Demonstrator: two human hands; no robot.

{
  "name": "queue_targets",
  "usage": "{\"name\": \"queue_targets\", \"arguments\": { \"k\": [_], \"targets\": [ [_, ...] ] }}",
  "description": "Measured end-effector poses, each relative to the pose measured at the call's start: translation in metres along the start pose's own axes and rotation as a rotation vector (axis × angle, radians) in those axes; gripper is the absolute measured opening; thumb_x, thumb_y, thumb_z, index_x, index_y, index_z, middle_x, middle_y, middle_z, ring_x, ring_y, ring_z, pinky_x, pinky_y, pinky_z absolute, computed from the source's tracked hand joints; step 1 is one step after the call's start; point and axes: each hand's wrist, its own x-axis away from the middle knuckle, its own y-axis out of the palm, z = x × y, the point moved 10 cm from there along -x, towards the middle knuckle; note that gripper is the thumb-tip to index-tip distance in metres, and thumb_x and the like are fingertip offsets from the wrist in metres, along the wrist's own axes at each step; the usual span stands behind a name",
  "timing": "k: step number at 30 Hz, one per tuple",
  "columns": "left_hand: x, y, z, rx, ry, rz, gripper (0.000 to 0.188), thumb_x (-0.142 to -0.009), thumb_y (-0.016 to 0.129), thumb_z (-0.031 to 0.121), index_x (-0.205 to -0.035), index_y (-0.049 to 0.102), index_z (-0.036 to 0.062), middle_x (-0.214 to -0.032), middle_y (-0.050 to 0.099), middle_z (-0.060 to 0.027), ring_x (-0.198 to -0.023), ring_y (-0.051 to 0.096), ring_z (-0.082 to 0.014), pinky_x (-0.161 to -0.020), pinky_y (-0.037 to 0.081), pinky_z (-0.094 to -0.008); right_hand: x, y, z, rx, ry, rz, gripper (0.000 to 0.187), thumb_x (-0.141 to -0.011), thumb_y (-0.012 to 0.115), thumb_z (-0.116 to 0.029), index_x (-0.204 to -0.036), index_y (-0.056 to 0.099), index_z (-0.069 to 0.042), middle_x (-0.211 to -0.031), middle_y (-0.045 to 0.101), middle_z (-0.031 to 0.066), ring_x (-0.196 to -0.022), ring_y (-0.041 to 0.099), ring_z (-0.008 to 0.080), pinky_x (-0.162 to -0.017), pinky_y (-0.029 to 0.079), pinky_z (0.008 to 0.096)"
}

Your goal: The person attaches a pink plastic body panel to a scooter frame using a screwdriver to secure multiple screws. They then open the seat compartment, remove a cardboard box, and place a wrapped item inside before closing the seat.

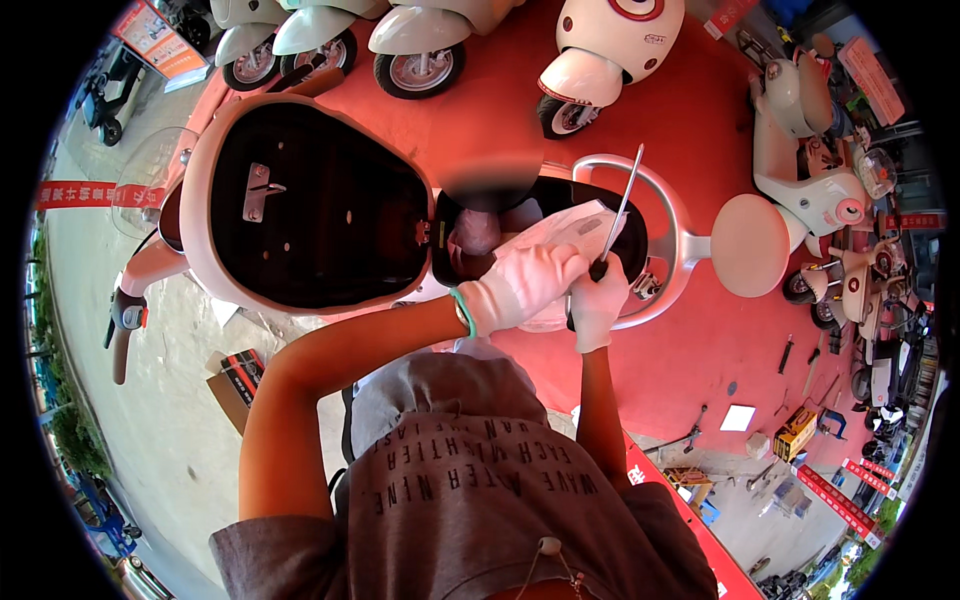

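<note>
My right hand (598, 305), in a white glove, is closed around the dark handle of a screwdriver (622, 205). Its long metal shaft points up and away from me. Beside it my left hand (525, 285), also gloved, has its fingers curled close to the handle; what they grip, if anything, is hidden. Both hands are over the open storage compartment of a scooter. A whitish plastic bag (560, 232) lies in the compartment under my hands. The scooter's seat (320, 205) is tipped up to the left, showing its black underside with a metal latch.
A silver grab rail (668, 185) curves around the compartment's right end, with a round cream pad (750, 245) beyond. More scooters (420, 60) stand at the back and right. Hand tools (785, 355) and a yellow box (796, 433) lie right; an open carton (237, 388) sits left.
</note>
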Motion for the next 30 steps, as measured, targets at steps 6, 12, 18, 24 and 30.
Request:
{"name": "queue_targets", "arguments": {
  "k": [6,12,18,24,30],
  "targets": [
    [0.040,0.132,-0.107,0.281,-0.614,-0.478,0.031,-0.080,0.057,0.013,-0.108,0.049,0.0043,-0.087,0.060,-0.0127,-0.081,0.062,-0.0301,-0.070,0.050,-0.0361,0.026,0.018,-0.042,-0.014,-0.047,-0.070,0.019,-0.077,0.060,-0.012,-0.093,0.060,-0.002,-0.065,0.059,0.0126,-0.057,0.058,0.0257,-0.057,0.046,0.0364],
    [0.031,0.181,-0.164,-0.674,-0.247,-0.415,0.031,-0.085,0.053,0.012,-0.114,0.048,0.0042,-0.097,0.058,-0.0096,-0.090,0.059,-0.0242,-0.077,0.048,-0.0311,0.064,0.015,-0.058,-0.099,-0.041,-0.165,0.020,-0.078,0.061,-0.011,-0.098,0.057,-0.006,-0.069,0.061,0.0159,-0.064,0.062,0.0344,-0.059,0.048,0.0389],
    [0.073,0.194,-0.186,-2.136,0.108,-0.442,0.031,-0.090,0.048,0.011,-0.120,0.047,0.0040,-0.107,0.057,-0.0064,-0.098,0.056,-0.0183,-0.084,0.045,-0.0262,0.102,0.023,-0.081,-0.233,-0.064,-0.246,0.022,-0.078,0.061,-0.009,-0.100,0.058,-0.006,-0.065,0.056,0.0171,-0.059,0.061,0.0302,-0.056,0.047,0.0343],
    [0.072,0.227,-0.158,-2.186,0.190,-0.374,0.026,-0.092,0.046,0.011,-0.117,0.047,0.0046,-0.106,0.054,-0.0045,-0.097,0.053,-0.0154,-0.083,0.043,-0.0244,0.105,0.010,-0.066,-0.158,-0.112,-0.241,0.026,-0.077,0.063,-0.010,-0.103,0.056,-0.007,-0.071,0.060,0.0177,-0.068,0.061,0.0355,-0.061,0.049,0.0390],
    [0.082,0.221,-0.172,-2.357,0.290,-0.456,0.015,-0.091,0.047,0.012,-0.105,0.046,0.0059,-0.095,0.051,-0.0039,-0.086,0.051,-0.0154,-0.075,0.041,-0.0258,0.106,0.016,-0.070,-0.177,-0.123,-0.247,0.027,-0.077,0.062,-0.010,-0.104,0.056,-0.006,-0.072,0.060,0.0175,-0.069,0.062,0.0350,-0.062,0.049,0.0390]
  ]
}}
